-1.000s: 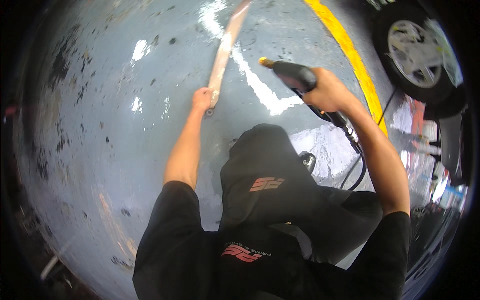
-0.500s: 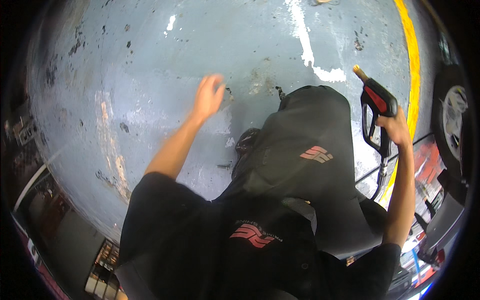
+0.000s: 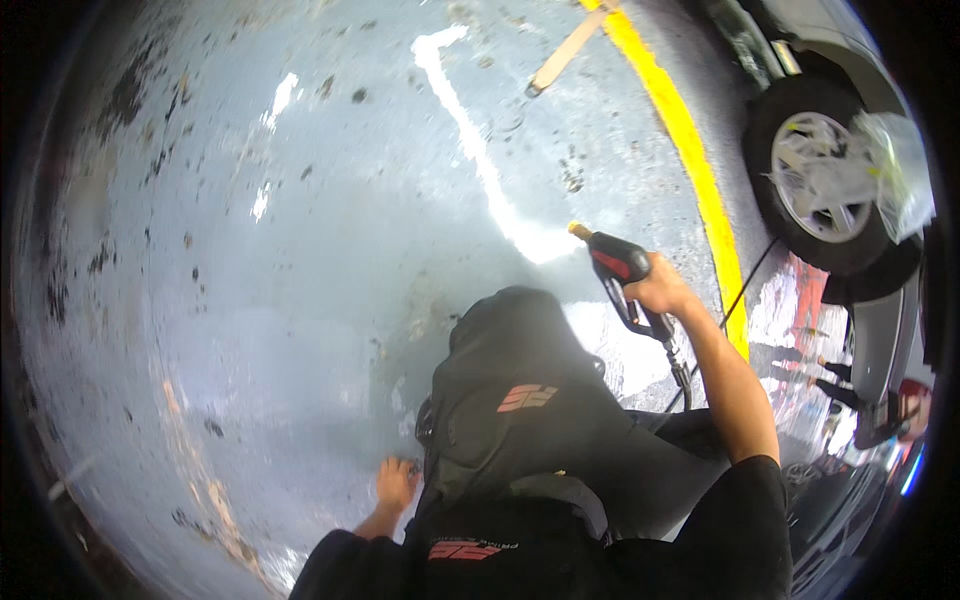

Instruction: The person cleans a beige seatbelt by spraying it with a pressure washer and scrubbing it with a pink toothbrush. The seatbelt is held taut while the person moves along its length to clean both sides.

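Observation:
In my right hand [image 3: 660, 287] is a black and red pressure washer gun [image 3: 622, 262], its brass-coloured nozzle tip aimed up and left over the floor. My fingers wrap round its grip, and a hose [image 3: 681, 378] runs down from the handle. Low beside my dark shoe [image 3: 425, 422], my left hand [image 3: 397, 485] reaches to the floor [image 3: 300, 350]. Its fingers are bent together at a small dark thing, too small to name. My dark-trousered knee [image 3: 515, 335] is bent between both hands.
A yellow line [image 3: 690, 140] crosses the grey, stained floor on the right. Beyond it stands a car's wheel [image 3: 820, 180] with clear plastic [image 3: 900, 175] by its rim. A flat tan strip [image 3: 568, 52] lies at the top. Another person [image 3: 880, 400] is at the far right.
My left hand has dropped from above the floor ahead to beside my shoe. The washer gun stays in my right hand. My view has shifted, bringing more of the car and the tan strip in.

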Action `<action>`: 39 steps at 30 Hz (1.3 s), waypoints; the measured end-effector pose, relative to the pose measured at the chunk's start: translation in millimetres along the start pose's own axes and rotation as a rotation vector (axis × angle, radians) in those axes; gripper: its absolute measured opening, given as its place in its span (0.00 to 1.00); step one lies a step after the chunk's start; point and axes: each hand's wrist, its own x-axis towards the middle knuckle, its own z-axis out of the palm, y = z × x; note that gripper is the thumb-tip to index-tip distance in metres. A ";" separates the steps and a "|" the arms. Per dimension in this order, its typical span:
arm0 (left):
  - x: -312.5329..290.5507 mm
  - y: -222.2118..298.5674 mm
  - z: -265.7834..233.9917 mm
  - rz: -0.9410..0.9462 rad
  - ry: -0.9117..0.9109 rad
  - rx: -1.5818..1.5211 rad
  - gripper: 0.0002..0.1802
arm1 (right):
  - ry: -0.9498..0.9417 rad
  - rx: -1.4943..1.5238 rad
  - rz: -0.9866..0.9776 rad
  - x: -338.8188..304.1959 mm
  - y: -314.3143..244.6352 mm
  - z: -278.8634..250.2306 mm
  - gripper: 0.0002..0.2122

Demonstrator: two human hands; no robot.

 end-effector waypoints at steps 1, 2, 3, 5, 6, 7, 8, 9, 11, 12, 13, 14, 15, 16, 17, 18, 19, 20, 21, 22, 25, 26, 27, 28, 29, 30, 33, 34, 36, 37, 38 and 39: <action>0.1 -1.0 -0.8 0.006 -0.022 0.020 0.17 | 0.027 -0.014 -0.024 -1.6 6.0 -5.6 0.20; 2.4 0.8 -3.8 0.026 0.021 -0.009 0.17 | 0.054 0.009 -0.046 -0.9 11.5 -15.8 0.20; 8.5 -0.3 -11.4 0.042 0.062 -0.035 0.17 | 0.077 0.035 -0.072 -0.4 15.1 -20.9 0.19; 25.3 2.3 -30.8 -0.061 -0.061 -0.055 0.16 | 0.085 0.070 -0.084 6.9 21.2 -30.9 0.19; 35.7 3.0 -39.6 -0.110 -0.127 -0.065 0.16 | 0.121 0.082 -0.094 6.2 28.3 -38.1 0.19; 49.6 3.4 -50.8 -0.039 -0.043 -0.201 0.15 | 0.149 0.094 -0.113 8.3 30.7 -48.1 0.19; 70.9 -1.4 -60.4 -0.017 0.052 -0.167 0.14 | 0.175 0.114 -0.132 9.3 33.9 -60.6 0.19; 100.9 -3.3 -71.3 0.011 0.143 -0.134 0.13 | 0.209 0.142 -0.150 9.4 39.6 -77.2 0.19; 144.4 -4.6 -114.2 0.101 0.293 -0.063 0.13 | 0.261 0.219 -0.187 8.4 55.7 -97.0 0.19; 176.0 10.6 -154.2 0.178 0.351 -0.029 0.15 | 0.301 0.261 -0.203 6.4 65.7 -107.5 0.19; 201.8 7.0 -183.0 0.228 0.489 0.039 0.17 | 0.313 0.311 -0.220 2.7 71.4 -115.5 0.18; 231.6 63.5 -231.9 0.144 0.482 -0.119 0.19 | 0.358 0.339 -0.210 -8.4 83.2 -126.6 0.18; 255.0 96.7 -275.4 0.118 0.484 -0.091 0.20 | 0.349 0.368 -0.193 -21.2 85.8 -139.1 0.17; 277.5 150.0 -316.1 0.093 0.439 -0.149 0.20 | 0.348 0.426 -0.187 -37.0 93.7 -148.4 0.17; 304.0 169.5 -345.9 0.172 0.447 -0.046 0.18 | 0.333 0.483 -0.202 -50.6 96.3 -158.2 0.17; 333.4 190.0 -373.9 0.255 0.454 0.055 0.17 | 0.319 0.535 -0.210 -64.2 101.0 -166.5 0.17; 352.3 248.0 -391.1 0.381 0.505 0.138 0.17 | 0.336 0.574 -0.161 -80.5 112.3 -171.2 0.16; 370.3 285.6 -413.3 0.346 0.405 0.104 0.17 | 0.331 0.645 -0.148 -88.4 126.4 -168.4 0.16; 384.4 314.7 -430.8 0.296 0.305 0.071 0.18 | 0.330 0.668 -0.157 -98.9 132.2 -170.7 0.16; 399.4 347.6 -443.2 0.424 0.305 0.121 0.18 | 0.336 0.690 -0.153 -111.5 139.7 -173.2 0.17; 435.4 443.6 -463.3 0.417 0.288 0.178 0.16 | 0.336 0.863 -0.063 -145.4 157.4 -173.0 0.24; 441.4 463.9 -463.6 0.375 0.305 0.152 0.17 | 0.348 0.885 -0.047 -153.1 158.0 -171.6 0.26; 445.8 480.4 -465.0 0.329 0.322 0.127 0.17 | 0.357 0.908 -0.033 -160.0 156.9 -169.3 0.28; 450.3 494.1 -464.2 0.270 0.335 0.105 0.18 | 0.352 0.931 -0.016 -162.2 155.8 -168.2 0.29; 462.2 505.0 -458.3 0.219 0.328 0.096 0.21 | 0.342 0.953 0.019 -161.4 152.7 -169.2 0.31; 474.7 514.1 -452.8 0.167 0.321 0.088 0.23 | 0.330 0.973 0.055 -160.8 146.6 -172.9 0.32; 508.6 542.7 -435.6 0.108 0.230 0.185 0.29 | 0.303 0.977 0.157 -139.4 142.7 -158.7 0.33; 528.1 546.3 -434.2 0.105 0.193 0.238 0.31 | 0.294 0.970 0.184 -124.5 141.2 -150.9 0.34; 589.9 501.5 -419.2 0.066 0.188 0.180 0.33 | 0.279 0.946 0.205 -94.6 125.2 -145.8 0.33; 620.4 480.5 -402.8 0.047 0.168 0.144 0.34 | 0.269 0.921 0.221 -79.4 119.1 -143.5 0.33; 639.2 475.5 -397.7 0.066 0.170 0.155 0.35 | 0.257 0.902 0.235 -66.6 108.4 -144.6 0.32; 661.9 473.9 -390.2 0.084 0.174 0.165 0.36 | 0.226 0.932 0.236 -50.2 97.4 -150.6 0.33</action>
